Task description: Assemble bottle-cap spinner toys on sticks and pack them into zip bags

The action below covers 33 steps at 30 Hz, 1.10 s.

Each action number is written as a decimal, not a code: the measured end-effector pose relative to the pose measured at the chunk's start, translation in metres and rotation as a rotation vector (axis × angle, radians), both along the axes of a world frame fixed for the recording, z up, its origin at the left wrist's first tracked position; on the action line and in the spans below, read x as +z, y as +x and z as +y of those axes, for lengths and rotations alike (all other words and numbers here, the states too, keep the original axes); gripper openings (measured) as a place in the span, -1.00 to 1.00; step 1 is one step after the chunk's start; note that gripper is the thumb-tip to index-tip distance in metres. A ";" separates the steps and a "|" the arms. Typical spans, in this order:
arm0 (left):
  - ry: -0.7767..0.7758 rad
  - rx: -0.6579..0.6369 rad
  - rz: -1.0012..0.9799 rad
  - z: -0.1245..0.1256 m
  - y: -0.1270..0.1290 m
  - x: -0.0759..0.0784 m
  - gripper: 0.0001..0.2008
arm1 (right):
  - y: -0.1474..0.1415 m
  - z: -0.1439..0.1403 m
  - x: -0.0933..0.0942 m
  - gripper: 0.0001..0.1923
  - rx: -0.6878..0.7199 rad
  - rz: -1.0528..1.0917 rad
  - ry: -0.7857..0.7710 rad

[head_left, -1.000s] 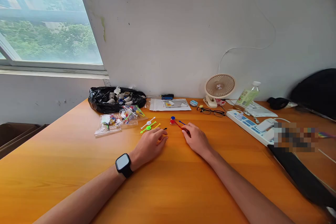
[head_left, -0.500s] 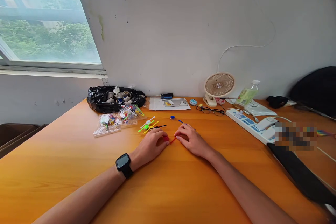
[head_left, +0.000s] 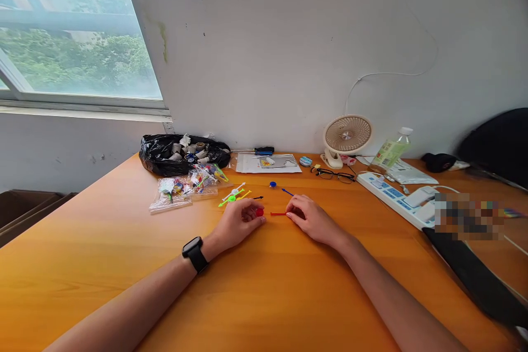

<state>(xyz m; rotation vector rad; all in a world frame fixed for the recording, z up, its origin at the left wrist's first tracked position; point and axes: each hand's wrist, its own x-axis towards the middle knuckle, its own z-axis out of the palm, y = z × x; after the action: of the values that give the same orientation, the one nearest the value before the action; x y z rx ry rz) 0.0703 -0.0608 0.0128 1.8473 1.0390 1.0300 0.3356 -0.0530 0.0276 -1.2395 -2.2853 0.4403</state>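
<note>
Orange wood ran the whole tabletop (head_left: 103, 264), and toward its far left corner lay a black bag (head_left: 181, 153) with small clear packets (head_left: 181, 191) of coloured bits just in front of it. Near the middle, the left hand (head_left: 237, 223), a watch (head_left: 194, 254) on its wrist, rested palm down with its fingertips pinched on a red knob (head_left: 259, 212). Just right of the knob lay a thin red stick (head_left: 278, 214), flat on the wood, its right end under the fingertips of the right hand (head_left: 311, 221), which seemed to pinch it lightly, though the contact was too small to be sure. Both forearms reached in from the near edge, wrists low, fingers curled. The knob and stick looked like light, stiff plastic, likely slick and easy to flick away; best taken by the knob's sides and the stick's end. Green, yellow and white sticks (head_left: 233, 196) lay beyond the left hand. A fan (head_left: 347, 136), glasses (head_left: 335, 175) and a power strip (head_left: 396, 198) stood toward the far right.
</note>
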 end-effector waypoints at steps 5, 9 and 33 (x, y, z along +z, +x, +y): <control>-0.024 0.006 -0.030 0.001 -0.001 -0.002 -0.66 | -0.004 -0.001 0.001 -0.88 -0.081 0.102 -0.058; -0.066 0.011 -0.059 0.001 -0.001 -0.001 -0.68 | -0.012 -0.003 0.001 -0.84 -0.103 0.331 -0.143; 0.086 -0.170 -0.069 -0.009 0.003 0.003 -0.69 | -0.047 -0.036 0.016 -0.71 0.188 0.135 -0.160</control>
<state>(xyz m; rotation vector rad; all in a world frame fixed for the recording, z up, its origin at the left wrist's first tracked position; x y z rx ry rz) 0.0734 -0.0696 0.0162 1.9193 0.7928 1.0425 0.2888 -0.0892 0.0433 -1.0364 -2.2948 0.7641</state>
